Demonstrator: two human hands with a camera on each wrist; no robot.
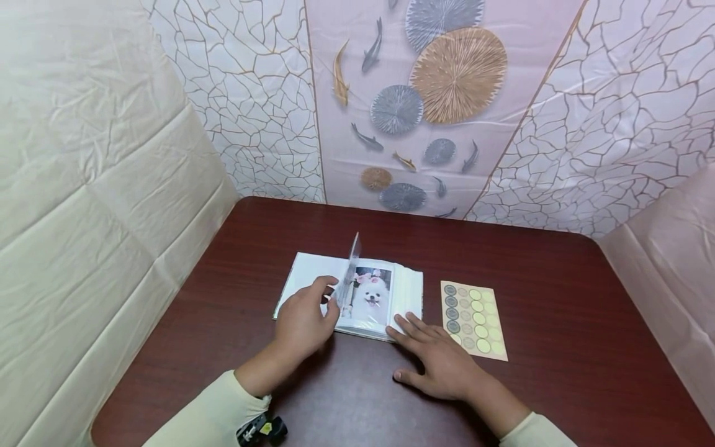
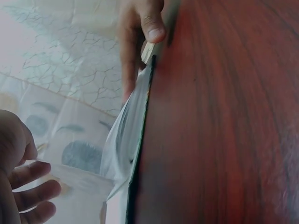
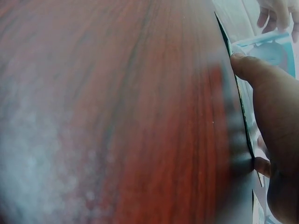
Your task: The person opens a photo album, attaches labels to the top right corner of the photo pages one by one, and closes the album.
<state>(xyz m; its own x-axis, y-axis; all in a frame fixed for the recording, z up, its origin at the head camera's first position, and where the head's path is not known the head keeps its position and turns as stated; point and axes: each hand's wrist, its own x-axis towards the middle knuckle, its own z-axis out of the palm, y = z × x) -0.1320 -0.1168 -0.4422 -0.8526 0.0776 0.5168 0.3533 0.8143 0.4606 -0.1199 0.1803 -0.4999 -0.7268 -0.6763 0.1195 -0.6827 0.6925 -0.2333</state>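
A small photo album (image 1: 412,288) lies spread on the table, a photo of a fluffy white dog (image 1: 373,298) showing in its right-hand pocket. With thumb and fingers, my left hand (image 1: 306,318) pinches a clear plastic page (image 1: 353,257) that stands up near the album's middle. In the left wrist view, that page (image 2: 79,172) stretches from the fingertips to the album's edge (image 2: 135,163). My right hand (image 1: 438,359) rests with spread fingers on the album's lower right corner. Its thumb (image 3: 247,65) lies near the cover edge in the right wrist view.
Right of the album lies a sheet of round stickers (image 1: 485,316), yellow and grey, partly behind my right hand. The dark red table (image 1: 547,298) meets patterned cloth walls (image 1: 268,112) at the back and sides. A black strap device (image 1: 262,429) sits at my left sleeve.
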